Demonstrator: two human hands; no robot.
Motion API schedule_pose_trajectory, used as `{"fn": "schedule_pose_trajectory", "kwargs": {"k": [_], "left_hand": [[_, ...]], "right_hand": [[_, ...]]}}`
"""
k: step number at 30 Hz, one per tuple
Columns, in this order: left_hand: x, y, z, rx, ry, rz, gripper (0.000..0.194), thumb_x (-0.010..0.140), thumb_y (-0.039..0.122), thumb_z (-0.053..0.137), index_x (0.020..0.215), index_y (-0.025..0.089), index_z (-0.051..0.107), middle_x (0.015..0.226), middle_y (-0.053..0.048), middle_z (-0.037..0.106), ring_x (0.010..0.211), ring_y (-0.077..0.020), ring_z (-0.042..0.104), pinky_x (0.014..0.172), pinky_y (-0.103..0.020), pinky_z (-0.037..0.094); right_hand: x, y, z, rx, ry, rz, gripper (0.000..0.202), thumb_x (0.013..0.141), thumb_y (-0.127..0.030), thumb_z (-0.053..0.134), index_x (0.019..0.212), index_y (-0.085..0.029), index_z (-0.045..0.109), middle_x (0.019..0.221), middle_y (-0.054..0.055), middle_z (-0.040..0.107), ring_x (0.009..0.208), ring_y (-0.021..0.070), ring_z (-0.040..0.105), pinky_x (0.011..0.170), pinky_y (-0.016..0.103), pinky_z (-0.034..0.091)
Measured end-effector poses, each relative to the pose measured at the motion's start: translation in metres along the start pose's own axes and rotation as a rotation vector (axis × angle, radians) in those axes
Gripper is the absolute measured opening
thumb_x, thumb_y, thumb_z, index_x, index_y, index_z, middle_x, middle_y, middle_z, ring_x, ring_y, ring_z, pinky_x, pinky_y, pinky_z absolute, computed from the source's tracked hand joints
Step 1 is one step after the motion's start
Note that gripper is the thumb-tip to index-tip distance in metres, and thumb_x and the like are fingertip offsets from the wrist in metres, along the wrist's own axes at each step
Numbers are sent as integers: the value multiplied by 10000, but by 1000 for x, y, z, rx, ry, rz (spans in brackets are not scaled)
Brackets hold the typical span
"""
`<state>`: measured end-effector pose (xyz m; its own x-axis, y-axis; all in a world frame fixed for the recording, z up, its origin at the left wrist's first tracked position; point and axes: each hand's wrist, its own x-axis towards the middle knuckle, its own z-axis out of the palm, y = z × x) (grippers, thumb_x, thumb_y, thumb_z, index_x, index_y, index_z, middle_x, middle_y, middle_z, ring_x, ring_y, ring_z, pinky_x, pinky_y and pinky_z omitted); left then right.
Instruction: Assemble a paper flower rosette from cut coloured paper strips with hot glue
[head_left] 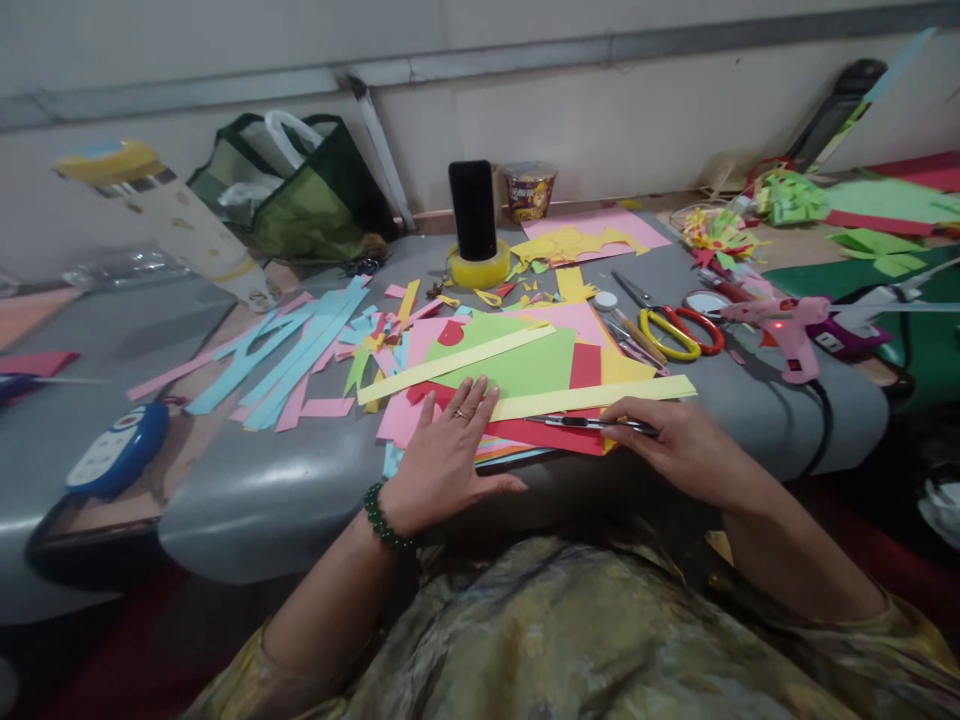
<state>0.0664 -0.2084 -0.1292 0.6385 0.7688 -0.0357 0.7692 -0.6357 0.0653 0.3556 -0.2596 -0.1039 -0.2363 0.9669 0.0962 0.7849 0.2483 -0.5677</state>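
Observation:
My left hand (450, 455) lies with its fingers spread on the layered coloured paper, its fingertips at the left end of a pale yellow strip (600, 398). My right hand (679, 440) is closed round a slim craft knife (574, 423), which points left just below that strip, over red paper (540, 437). A second pale yellow strip (457, 362) slants across a green sheet (525, 365). Pink and yellow sheets show under the green one.
Scissors (679, 332) and a pink glue gun (795, 335) lie at the right. Blue strips (300, 350) are at the left, near a tall bottle (187, 235). A phone (472, 210) stands on a tape roll (480, 268) at the back, beside a paper cup (529, 192).

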Motion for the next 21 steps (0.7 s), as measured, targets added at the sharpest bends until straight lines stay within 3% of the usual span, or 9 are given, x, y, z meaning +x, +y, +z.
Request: {"fn": "schedule_pose_trajectory", "kwargs": {"k": [10,17,21], "left_hand": [[1,6,-6,6,-23,-35,1168,757,919,382,1579,98,266,1631,-219,249,1517,-382,240,1202,-598,252],[14,39,-7,-83,-25,-21,1011,908,797,282,1563,27,260,1629,-237,243,1531,-326,205,1222,-480,279],[13,36,-9,-108,-36,7,1021,887,817,293,1587,77,214,1645,-226,199,1535,-349,181,1209,-557,267]], "right_hand": [[-6,-4,2,13,59,9,315,946,-471,478,917,-244,694,842,50,763,736,222,699,642,305,485],[-10,9,-6,-13,100,65,359,933,-537,488,888,-241,687,796,52,756,666,208,671,595,305,471],[-9,15,-5,14,71,78,391,928,-567,480,889,-246,700,799,56,758,701,224,682,621,319,477]]}}
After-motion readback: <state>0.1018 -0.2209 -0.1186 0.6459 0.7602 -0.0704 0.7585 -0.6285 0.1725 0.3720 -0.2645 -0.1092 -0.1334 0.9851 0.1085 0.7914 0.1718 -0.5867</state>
